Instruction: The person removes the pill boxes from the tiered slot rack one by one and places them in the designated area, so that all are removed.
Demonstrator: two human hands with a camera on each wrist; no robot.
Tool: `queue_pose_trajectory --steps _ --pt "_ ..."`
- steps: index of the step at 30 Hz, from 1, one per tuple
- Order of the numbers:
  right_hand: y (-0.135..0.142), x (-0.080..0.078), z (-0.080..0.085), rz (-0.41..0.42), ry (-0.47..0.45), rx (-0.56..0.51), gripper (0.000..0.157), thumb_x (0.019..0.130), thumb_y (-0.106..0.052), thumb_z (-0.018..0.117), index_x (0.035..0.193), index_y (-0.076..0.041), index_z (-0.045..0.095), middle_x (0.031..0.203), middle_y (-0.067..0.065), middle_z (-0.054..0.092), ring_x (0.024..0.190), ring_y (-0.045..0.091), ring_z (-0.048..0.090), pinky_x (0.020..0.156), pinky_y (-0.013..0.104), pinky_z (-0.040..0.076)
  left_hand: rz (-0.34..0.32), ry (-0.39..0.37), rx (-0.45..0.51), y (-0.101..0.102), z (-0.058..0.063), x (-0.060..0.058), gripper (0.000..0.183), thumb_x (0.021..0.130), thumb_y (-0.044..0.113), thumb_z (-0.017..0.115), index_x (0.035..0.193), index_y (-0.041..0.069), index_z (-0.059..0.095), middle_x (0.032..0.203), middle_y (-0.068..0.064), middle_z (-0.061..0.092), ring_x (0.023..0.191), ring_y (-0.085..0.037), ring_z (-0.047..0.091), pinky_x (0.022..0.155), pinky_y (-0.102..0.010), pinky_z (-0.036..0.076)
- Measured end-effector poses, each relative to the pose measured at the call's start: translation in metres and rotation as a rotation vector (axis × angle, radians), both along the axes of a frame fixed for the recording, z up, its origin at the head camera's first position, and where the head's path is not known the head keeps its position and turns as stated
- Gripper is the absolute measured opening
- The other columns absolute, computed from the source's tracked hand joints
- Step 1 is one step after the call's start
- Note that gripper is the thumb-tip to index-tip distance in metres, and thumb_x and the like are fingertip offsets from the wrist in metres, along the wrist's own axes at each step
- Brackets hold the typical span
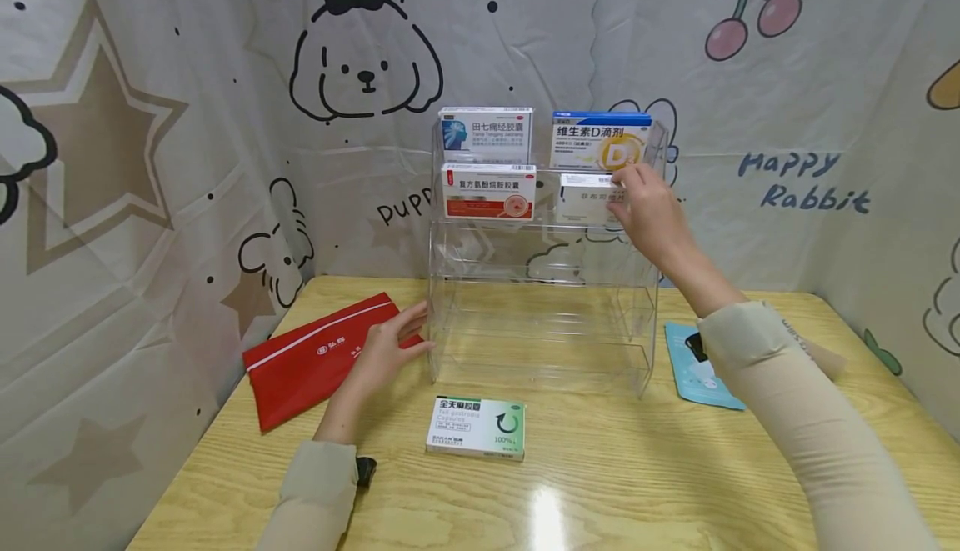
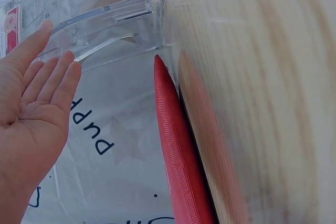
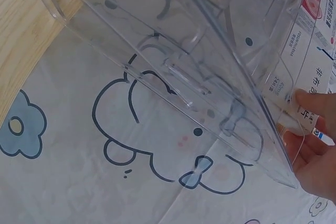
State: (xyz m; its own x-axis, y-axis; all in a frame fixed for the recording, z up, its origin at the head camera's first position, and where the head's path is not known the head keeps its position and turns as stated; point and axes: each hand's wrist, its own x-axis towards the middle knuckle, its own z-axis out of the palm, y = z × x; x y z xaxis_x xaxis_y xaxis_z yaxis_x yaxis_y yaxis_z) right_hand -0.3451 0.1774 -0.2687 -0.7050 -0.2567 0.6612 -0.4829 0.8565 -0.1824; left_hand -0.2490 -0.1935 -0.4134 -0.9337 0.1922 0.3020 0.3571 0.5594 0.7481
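Note:
A clear acrylic tiered rack (image 1: 542,374) stands on the table. My right hand (image 1: 656,211) pinches the right end of a white medicine box (image 1: 583,201) at the right of the second tier; the right wrist view shows the thumb on the box front (image 3: 294,69). My left hand (image 1: 384,355), fingers straight, is at the rack's lower left side, fingertips touching or very close to it. A red-and-white capsule box (image 1: 489,194) sits left on that tier. Above are a white-and-blue capsule box (image 1: 487,136) and a vitamin D box (image 1: 596,141).
A white-and-green capsule box (image 1: 476,429) lies on the table before the rack. To the left lies a red zip pouch (image 1: 315,359), to the right a light-blue packet (image 1: 701,380), partly behind my right sleeve. A printed curtain (image 1: 510,26) hangs behind and around the table.

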Motion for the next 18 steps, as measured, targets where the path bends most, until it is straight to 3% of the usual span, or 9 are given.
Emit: queue_pose_trajectory --steps 6,18 --pt "0.0008 -0.0004 0.0004 0.045 0.01 -0.042 0.027 0.089 0.001 0.068 0.111 0.005 0.053 0.119 0.024 0.055 0.116 0.04 0.054 0.1 0.052 0.052 0.0 -0.055 0.016 0.0003 0.0025 -0.0003 0.067 0.085 0.001 0.072 0.145 0.003 0.044 0.142 -0.022 0.054 0.13 -0.036 0.055 0.103 -0.043 0.049" --pt "-0.0036 0.0017 0.0039 0.136 0.118 -0.075 0.022 0.087 0.005 0.068 0.107 0.005 0.057 0.117 0.023 0.058 0.116 0.039 0.053 0.104 0.051 0.05 0.0 -0.073 0.017 0.0009 0.0032 -0.0005 0.067 0.086 0.004 0.072 0.146 0.004 0.044 0.143 -0.02 0.054 0.131 -0.034 0.055 0.104 -0.043 0.049"
